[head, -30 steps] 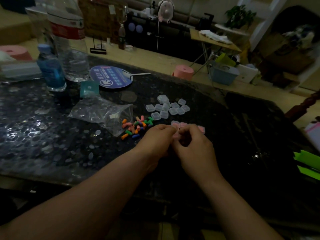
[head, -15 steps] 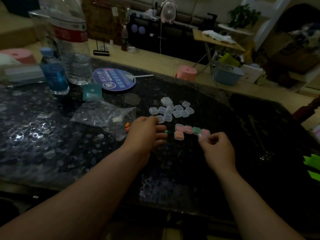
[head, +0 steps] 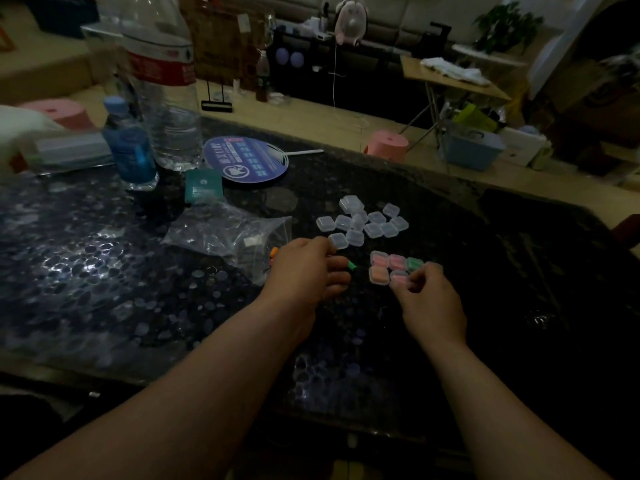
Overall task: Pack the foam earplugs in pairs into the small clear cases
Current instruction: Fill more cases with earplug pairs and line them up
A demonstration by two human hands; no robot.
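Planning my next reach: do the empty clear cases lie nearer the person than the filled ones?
No, the empty clear cases cluster beyond the filled cases, farther away on the table.

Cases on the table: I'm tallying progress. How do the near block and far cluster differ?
The near cases hold pink, orange or green earplugs; the far cases look empty. The near cases sit in a tight block; the far cases lie loosely scattered. Both are small, square, clear.

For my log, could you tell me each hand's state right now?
Left hand: curled over loose earplugs; cannot tell.
Right hand: pinching a pink-filled case.
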